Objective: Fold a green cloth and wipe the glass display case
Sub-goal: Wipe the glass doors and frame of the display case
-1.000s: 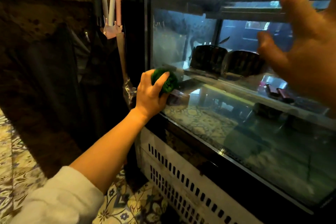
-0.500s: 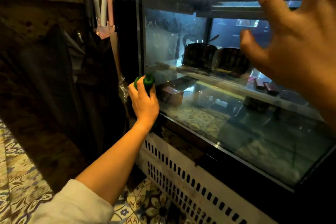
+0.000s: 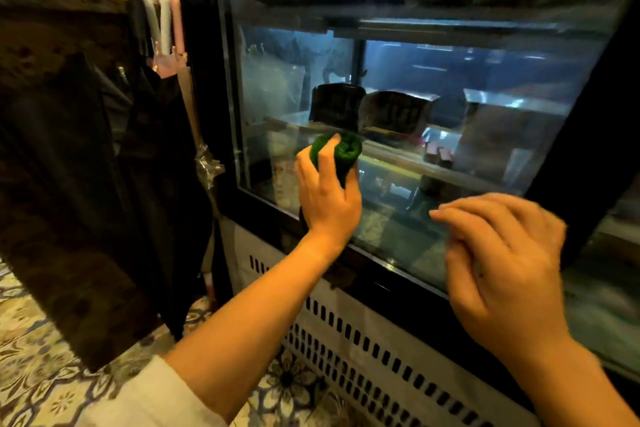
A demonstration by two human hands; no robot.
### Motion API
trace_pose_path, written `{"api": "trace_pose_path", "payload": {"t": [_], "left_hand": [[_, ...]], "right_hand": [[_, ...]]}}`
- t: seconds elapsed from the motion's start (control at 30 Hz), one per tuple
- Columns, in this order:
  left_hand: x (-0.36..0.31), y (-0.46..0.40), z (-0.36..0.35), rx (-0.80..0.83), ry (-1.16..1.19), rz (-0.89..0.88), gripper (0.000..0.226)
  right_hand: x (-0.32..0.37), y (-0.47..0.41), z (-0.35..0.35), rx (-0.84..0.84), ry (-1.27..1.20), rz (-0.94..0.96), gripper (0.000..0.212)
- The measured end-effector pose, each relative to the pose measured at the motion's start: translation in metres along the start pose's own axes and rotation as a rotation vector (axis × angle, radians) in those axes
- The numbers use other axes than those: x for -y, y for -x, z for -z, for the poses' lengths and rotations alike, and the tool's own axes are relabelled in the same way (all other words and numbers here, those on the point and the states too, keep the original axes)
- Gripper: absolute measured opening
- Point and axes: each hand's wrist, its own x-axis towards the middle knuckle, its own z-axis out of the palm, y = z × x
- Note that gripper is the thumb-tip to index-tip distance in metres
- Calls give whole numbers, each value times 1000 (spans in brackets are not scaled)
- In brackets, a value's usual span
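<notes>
A bunched green cloth (image 3: 341, 151) is pressed against the front pane of the glass display case (image 3: 433, 73), near the pane's lower left. My left hand (image 3: 327, 194) grips the cloth from below, fingers wrapped around it. My right hand (image 3: 502, 267) hovers lower right in front of the glass, fingers bent and apart, holding nothing. It looks blurred from motion. Inside the case, dark loaf-shaped items (image 3: 372, 109) sit on a shelf behind the cloth.
The case has a black frame (image 3: 588, 121) and a white vented panel (image 3: 363, 350) below. Umbrellas with curved handles (image 3: 166, 28) hang to the left beside a dark marble counter wall (image 3: 62, 166). Patterned tiles (image 3: 41, 357) cover the floor.
My left hand slid the cloth from the pane's left edge rightward onto the glass. My right hand dropped from the upper right to the lower right.
</notes>
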Motion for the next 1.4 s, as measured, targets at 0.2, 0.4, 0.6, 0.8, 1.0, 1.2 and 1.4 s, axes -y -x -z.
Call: {"api": "trace_pose_path", "payload": {"t": [0.2,0.4,0.6,0.8,1.0,1.2,1.4], "left_hand": [[-63,66,-17,147,2,-152,49],[-137,98,-6,221,261,204,34],[-251,88,19,514,1095,705,34],[-304,56,17,728,1168,111,42],[-251,-17,-8,14,142,-554,34],[-227,-37,-26,59,18,-473,40],[-212,-37,-58,106,145,-416,49]], "right_hand": [[3,34,11,1,-167,-325,33],[-17,67,63,34,-388,-622,41],[-34,76,125,211,-843,-718,76],[-71,66,209,-341,-539,-662,68],[-152,14,315,-706,296,-461,61],[-175,-44,327,-580,566,-456,61],[-132,-74,207,-248,729,-216,49]]}}
